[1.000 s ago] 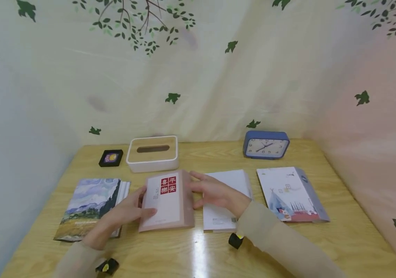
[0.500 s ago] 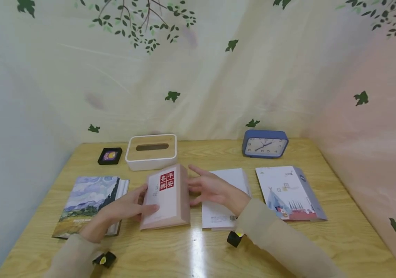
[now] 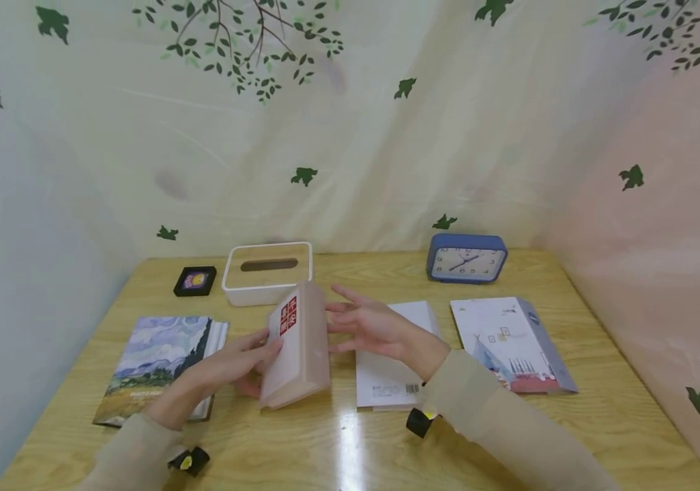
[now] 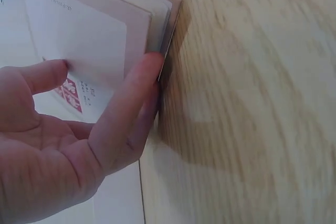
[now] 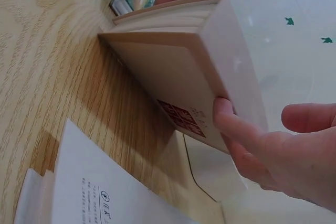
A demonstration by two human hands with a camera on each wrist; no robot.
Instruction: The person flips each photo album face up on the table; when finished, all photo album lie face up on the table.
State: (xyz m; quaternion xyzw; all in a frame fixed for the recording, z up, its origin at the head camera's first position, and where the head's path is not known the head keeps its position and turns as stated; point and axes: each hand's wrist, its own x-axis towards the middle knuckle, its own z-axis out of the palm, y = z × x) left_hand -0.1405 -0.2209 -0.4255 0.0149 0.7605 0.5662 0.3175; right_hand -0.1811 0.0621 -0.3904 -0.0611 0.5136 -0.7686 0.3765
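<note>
A pale pink book (image 3: 285, 351) with red square characters on its cover stands tilted up on its edge in the head view, its spine turned to the right. My left hand (image 3: 230, 365) grips its left side, thumb on the front cover. In the left wrist view the fingers of the left hand (image 4: 79, 135) reach round the page edges of the book (image 4: 89, 35). My right hand (image 3: 381, 331) is at the spine side. As the right wrist view shows, fingertips of the right hand (image 5: 278, 150) touch the back cover near the spine, with the thumb held apart.
A landscape-painting book (image 3: 153, 365) lies left, a white book (image 3: 381, 382) under the right forearm, and a tent-picture book (image 3: 503, 341) further right. Behind stand a small black frame (image 3: 195, 281), a tissue box (image 3: 269, 273) and a blue clock (image 3: 467, 259) on the wooden table (image 3: 288, 450).
The pink book has gone from lying nearly flat to tilted steeply, its right side raised. The left hand has turned with it, and the right fingers have straightened beside the spine.
</note>
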